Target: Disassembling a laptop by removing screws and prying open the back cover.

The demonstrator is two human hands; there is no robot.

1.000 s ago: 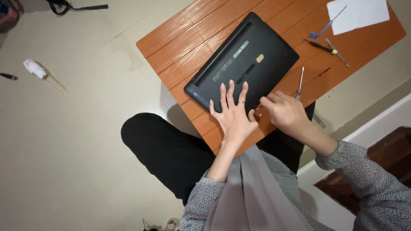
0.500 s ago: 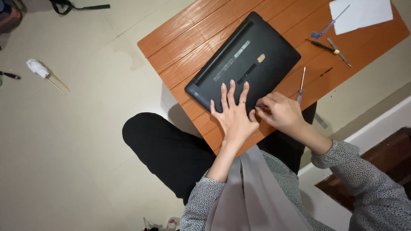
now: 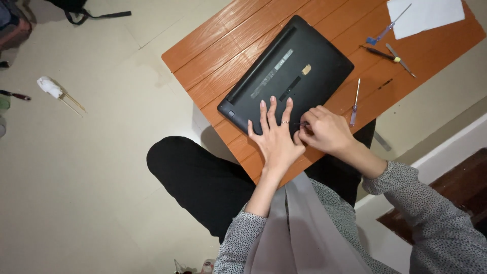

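the person wears a long-sleeved top in grey, speckled all over with small dark dots; the sleeves reach the wrists and end in plain cuffs. a smooth, pale grey scarf or veil hangs down the front in long folds, covering the chest. the legs are in plain black trousers. the left hand (image 3: 276, 139) is bare, with a thin ring on one finger. the right hand (image 3: 327, 132) is bare too, and no ring can be made out on it.
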